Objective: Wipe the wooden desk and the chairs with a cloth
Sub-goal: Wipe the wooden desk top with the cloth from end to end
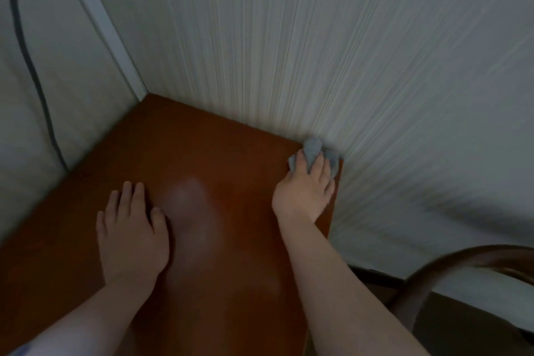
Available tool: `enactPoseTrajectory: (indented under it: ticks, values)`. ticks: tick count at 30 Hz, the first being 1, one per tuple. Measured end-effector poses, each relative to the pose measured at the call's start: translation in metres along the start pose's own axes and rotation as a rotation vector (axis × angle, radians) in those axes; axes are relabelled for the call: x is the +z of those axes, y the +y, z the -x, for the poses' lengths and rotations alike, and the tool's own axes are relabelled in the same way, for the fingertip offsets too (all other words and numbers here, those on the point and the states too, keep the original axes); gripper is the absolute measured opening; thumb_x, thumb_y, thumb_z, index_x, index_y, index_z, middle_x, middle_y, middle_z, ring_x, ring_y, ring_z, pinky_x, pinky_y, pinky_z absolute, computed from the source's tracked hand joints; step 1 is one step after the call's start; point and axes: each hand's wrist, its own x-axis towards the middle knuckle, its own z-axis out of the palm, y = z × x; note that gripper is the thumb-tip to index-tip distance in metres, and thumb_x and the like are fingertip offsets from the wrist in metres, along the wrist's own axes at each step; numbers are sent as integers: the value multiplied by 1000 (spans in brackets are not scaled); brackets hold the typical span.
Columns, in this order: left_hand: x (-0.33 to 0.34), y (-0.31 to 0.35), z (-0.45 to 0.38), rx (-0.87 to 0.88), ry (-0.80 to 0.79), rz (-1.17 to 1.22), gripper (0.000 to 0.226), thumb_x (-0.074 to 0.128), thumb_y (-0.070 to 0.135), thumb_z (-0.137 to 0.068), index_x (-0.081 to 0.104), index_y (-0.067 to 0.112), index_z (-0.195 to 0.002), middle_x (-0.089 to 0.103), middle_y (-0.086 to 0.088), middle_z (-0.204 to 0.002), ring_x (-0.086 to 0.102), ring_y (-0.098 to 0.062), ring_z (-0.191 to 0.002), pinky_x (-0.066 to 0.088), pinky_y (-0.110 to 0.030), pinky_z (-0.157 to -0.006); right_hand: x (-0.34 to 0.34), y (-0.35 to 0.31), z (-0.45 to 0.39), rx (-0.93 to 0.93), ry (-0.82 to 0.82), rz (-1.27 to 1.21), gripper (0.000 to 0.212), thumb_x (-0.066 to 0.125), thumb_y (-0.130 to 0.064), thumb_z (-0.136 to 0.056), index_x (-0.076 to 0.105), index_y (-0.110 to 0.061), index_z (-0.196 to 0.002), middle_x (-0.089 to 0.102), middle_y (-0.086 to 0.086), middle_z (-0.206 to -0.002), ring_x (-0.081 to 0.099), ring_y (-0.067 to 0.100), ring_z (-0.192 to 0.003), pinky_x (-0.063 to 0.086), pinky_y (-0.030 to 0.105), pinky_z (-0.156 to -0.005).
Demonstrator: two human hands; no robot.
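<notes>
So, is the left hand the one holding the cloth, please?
No, the left hand lies flat on the desk; the right hand presses the cloth.

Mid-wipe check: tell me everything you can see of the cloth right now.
The cloth is a small, pale grey-blue rag, soft and bunched into a crumpled wad rather than spread flat. It sits on the far right corner of the wooden desk, up against the striped wall. The right hand presses on it from the near side, fingers lying over it, so only its far part and edges show. The image is slightly blurred, so weave and dampness cannot be told.
</notes>
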Motion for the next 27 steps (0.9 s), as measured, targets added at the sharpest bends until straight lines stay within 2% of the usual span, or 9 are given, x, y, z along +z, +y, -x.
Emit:
enactPoseTrajectory:
  ticks: [4,8,10,13,16,18,21,24,27]
  values:
    - [1,-1,1,7,18,18,50,40,27,-101,36,9,-148,31,-11,-155,21,-28,-145,13,-47,-118,23,-16,65,-717,-224,24,55,43,-21,-91,42,-27,-146,23,10,-159,14,25,-148,11,51,-119]
    - [3,-2,2,16,54,29,61,28,37,-93,40,8,-145,37,-12,-152,27,-30,-143,17,-49,-117,-13,40,77,-1212,-703,-27,46,45,-25,-98,44,-39,-142,15,-14,-160,-1,1,-147,-10,28,-117]
    - [4,-1,1,12,47,-3,62,26,38,-92,40,10,-146,36,-10,-153,26,-29,-143,18,-49,-117,-26,47,39,-1222,-813,-2,48,49,-24,-99,43,-46,-141,10,-25,-157,-5,-7,-144,-11,24,-116]
    - [4,-1,-1,6,31,-20,59,26,36,-94,36,13,-148,32,-6,-155,23,-25,-145,15,-46,-118,-5,15,-14,-971,-511,86,50,46,-27,-102,30,-51,-143,13,-10,-161,-2,0,-145,-8,29,-117]
    - [5,-2,0,-13,26,17,55,32,32,-97,34,14,-149,28,-4,-157,18,-22,-147,10,-43,-120,33,-47,-12,-501,-155,92,51,36,-30,-103,22,-41,-151,7,0,-163,-1,13,-149,-6,37,-119]
    - [5,-2,-1,-45,51,62,59,29,34,-93,36,12,-147,30,-7,-156,20,-23,-146,11,-43,-120,53,-85,17,-370,-113,53,52,31,-31,-103,17,-38,-152,0,-1,-163,-6,14,-149,-6,41,-119]
    - [3,-3,-1,-91,72,111,55,32,27,-95,33,10,-148,30,-8,-156,18,-23,-146,9,-44,-120,59,-108,75,-778,-350,-20,52,24,-34,-98,28,-38,-150,5,-4,-163,-2,11,-149,-9,33,-117]
    - [-2,-8,1,-158,75,284,53,43,10,-95,33,9,-147,31,-8,-155,20,-22,-145,7,-40,-121,40,-84,66,-1177,-562,15,49,35,-26,-101,34,-39,-147,13,-5,-162,4,10,-148,-11,26,-114]
    - [-12,-22,4,-95,33,325,53,44,11,-96,33,13,-148,29,-4,-156,17,-18,-146,6,-35,-121,36,-74,12,-1184,-492,151,46,34,-29,-104,29,-44,-148,16,-1,-161,9,13,-148,-6,31,-118]
